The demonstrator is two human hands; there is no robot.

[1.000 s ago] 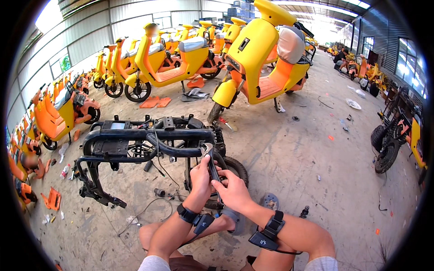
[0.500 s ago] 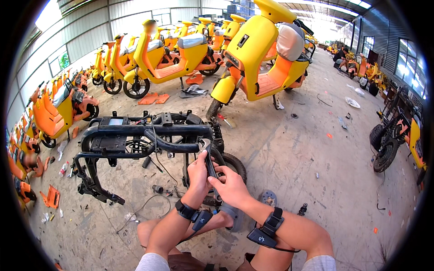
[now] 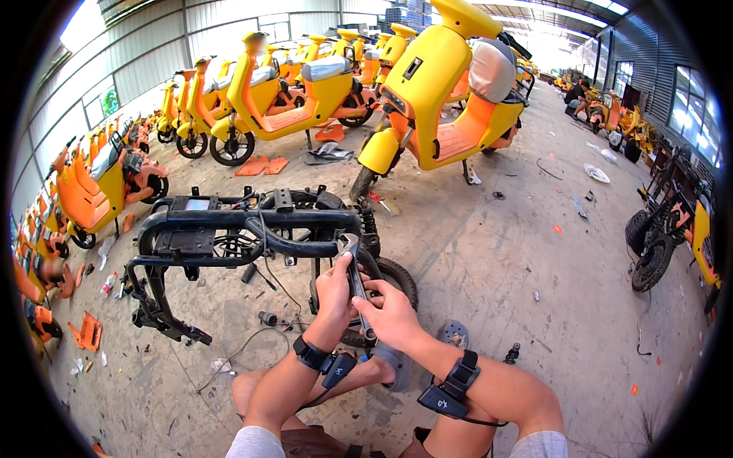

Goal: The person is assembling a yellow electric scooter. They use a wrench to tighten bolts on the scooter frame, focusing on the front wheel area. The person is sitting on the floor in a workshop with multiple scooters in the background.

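Gripping one wrench (image 3: 354, 275) with both hands: left hand (image 3: 334, 288) wrapped round the shaft, right hand (image 3: 391, 311) closed on the lower end, probably for leverage. Wrench head set against the frame (image 3: 252, 229) at 12 o'clock from the hands, just beside the rear wheel (image 3: 397, 276). Frame stripped and lying on the floor (image 3: 489, 252), wires hanging loose. Yellow scooters (image 3: 435, 91) parked at 12 and 10 o'clock. Small parts scattered at 8 o'clock.

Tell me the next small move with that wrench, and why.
Probably a short turn of the wrench: both hands, left hand and right hand, grip its handle, and its head sits against the stripped black scooter frame beside the rear wheel.
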